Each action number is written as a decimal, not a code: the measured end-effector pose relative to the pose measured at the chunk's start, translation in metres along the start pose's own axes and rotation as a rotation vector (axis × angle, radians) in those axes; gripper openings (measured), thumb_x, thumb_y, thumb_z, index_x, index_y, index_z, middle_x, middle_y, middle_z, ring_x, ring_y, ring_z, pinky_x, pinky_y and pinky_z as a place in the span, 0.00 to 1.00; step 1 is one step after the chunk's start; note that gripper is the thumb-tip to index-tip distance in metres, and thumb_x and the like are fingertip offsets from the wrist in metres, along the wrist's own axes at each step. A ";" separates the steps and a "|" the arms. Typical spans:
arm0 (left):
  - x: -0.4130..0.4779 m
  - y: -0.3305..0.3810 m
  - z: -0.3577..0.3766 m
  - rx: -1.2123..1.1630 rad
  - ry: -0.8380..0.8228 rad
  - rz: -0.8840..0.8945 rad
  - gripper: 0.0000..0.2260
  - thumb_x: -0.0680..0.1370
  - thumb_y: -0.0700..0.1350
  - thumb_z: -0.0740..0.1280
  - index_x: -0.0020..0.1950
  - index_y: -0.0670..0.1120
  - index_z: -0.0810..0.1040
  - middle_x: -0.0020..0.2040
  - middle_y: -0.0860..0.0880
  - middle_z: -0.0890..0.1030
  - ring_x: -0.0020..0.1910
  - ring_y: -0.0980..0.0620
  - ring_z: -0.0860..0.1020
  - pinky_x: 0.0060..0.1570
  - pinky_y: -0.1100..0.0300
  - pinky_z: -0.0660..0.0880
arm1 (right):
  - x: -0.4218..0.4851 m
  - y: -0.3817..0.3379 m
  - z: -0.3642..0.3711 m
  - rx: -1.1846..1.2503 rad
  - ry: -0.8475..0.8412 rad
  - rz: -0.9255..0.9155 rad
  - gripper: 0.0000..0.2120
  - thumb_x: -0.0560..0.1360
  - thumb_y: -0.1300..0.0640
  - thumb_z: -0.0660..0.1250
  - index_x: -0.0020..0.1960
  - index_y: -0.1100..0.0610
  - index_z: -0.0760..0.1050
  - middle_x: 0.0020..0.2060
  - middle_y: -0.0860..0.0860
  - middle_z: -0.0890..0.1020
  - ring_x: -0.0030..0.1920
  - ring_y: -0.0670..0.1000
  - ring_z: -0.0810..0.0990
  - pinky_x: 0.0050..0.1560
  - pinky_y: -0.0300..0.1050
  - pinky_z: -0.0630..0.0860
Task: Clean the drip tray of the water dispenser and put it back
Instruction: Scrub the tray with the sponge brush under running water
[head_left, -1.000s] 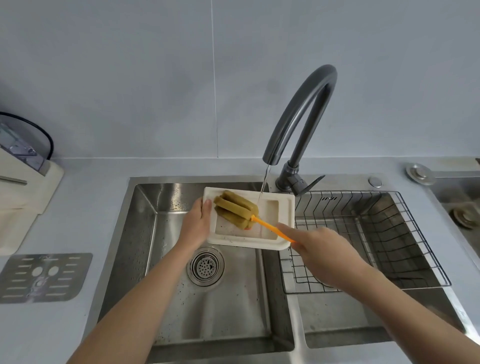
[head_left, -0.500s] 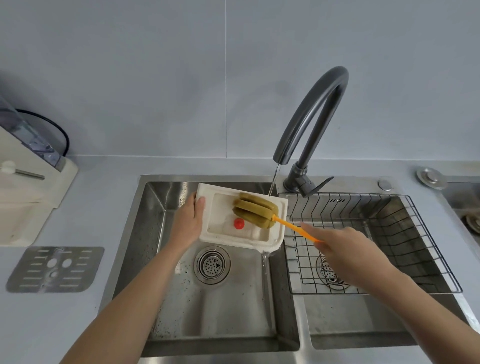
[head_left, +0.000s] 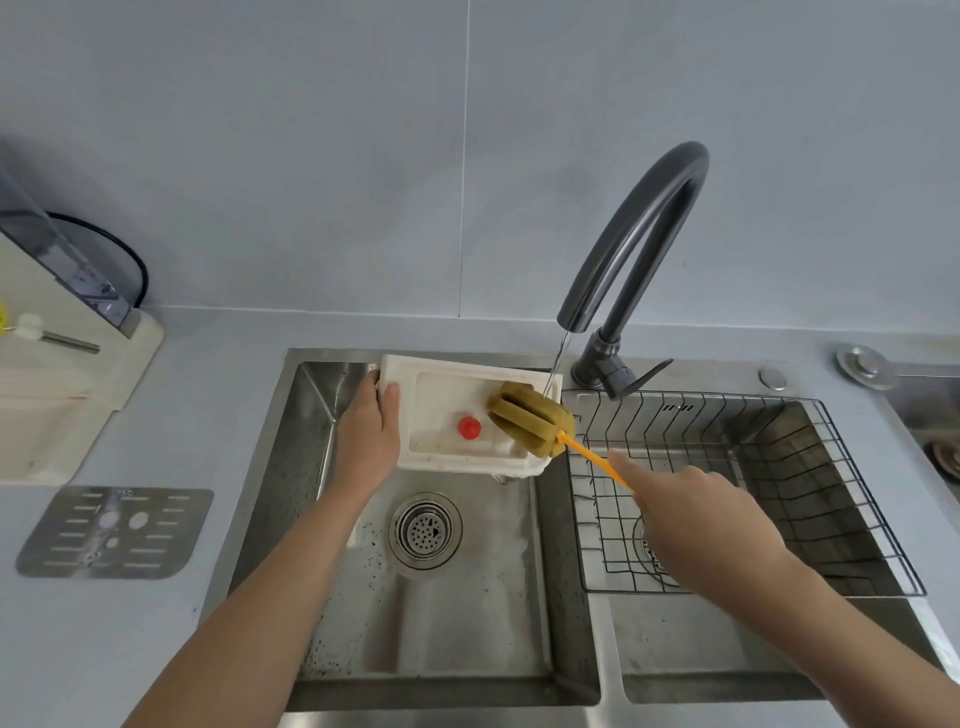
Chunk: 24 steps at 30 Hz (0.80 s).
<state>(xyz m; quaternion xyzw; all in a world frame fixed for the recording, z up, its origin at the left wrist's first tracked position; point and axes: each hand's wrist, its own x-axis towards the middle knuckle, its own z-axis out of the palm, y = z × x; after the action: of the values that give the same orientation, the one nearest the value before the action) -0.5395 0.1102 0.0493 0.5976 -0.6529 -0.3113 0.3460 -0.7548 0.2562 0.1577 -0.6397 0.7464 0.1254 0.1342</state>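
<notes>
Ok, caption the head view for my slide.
Left hand holds drip tray under tap; right hand scrubs with sponge brush.

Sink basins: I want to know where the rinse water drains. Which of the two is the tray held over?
The left basin, with the bare round drain; the drip tray hangs above it. The right basin holds a wire rack.

Two bare forearms enter from the 6 o'clock edge, with no sleeves, gloves, watch, rings or bracelets visible. The left hand (head_left: 367, 435) shows short, plain fingernails; the right hand (head_left: 698, 512) shows its back, knuckles smooth and unmarked.
</notes>
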 end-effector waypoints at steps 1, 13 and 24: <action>0.000 0.001 0.001 -0.007 0.010 0.009 0.15 0.81 0.45 0.51 0.62 0.39 0.69 0.47 0.48 0.75 0.45 0.50 0.73 0.43 0.57 0.67 | -0.001 0.000 0.000 0.000 -0.012 0.003 0.28 0.76 0.63 0.52 0.73 0.46 0.51 0.29 0.48 0.63 0.32 0.52 0.67 0.28 0.41 0.61; 0.012 0.013 0.015 -0.138 -0.069 -0.044 0.15 0.81 0.45 0.50 0.62 0.39 0.69 0.50 0.47 0.74 0.49 0.52 0.71 0.50 0.60 0.64 | -0.024 0.027 -0.020 0.200 -0.016 0.048 0.21 0.79 0.56 0.54 0.67 0.36 0.62 0.28 0.48 0.72 0.29 0.48 0.71 0.39 0.45 0.76; 0.009 0.045 0.055 -0.172 -0.249 0.005 0.17 0.81 0.46 0.49 0.64 0.40 0.67 0.55 0.41 0.77 0.52 0.47 0.75 0.48 0.58 0.68 | -0.005 0.013 -0.015 0.220 0.075 0.015 0.24 0.78 0.60 0.54 0.69 0.39 0.59 0.34 0.51 0.73 0.41 0.57 0.76 0.35 0.47 0.71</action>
<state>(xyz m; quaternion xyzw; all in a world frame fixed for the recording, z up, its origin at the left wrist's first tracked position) -0.6106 0.1048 0.0563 0.5208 -0.6632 -0.4368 0.3132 -0.7680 0.2576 0.1735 -0.6199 0.7648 0.0194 0.1746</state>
